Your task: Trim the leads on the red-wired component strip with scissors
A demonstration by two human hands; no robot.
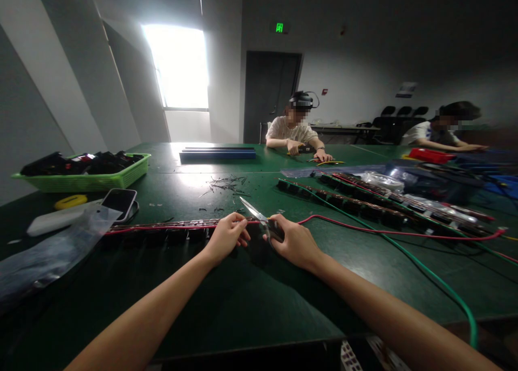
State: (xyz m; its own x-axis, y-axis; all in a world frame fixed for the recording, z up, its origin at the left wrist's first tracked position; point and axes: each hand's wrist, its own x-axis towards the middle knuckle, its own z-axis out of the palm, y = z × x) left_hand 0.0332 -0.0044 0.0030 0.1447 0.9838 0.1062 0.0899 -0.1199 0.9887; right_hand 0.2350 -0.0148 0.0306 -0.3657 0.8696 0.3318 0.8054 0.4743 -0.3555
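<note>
My right hand (293,241) is closed round the handles of a pair of scissors (254,211). Their bright blades point up and to the left, over the table. Beside them, my left hand (229,235) has its thumb and forefinger pinched together; whatever is between them is too small to tell. Both hands are at a long dark strip (174,233) of joined black pieces with a red wire (343,225) along it. The wire runs on to the right past my right hand. Part of the strip is hidden behind my hands.
Ahead lie thin dark offcuts (227,184) and blue bars (218,154). A green basket (84,182) of black parts, a phone (118,203) and a plastic bag (52,263) are left. More strips (343,198) and a green wire (429,271) lie right. Two people sit across the table.
</note>
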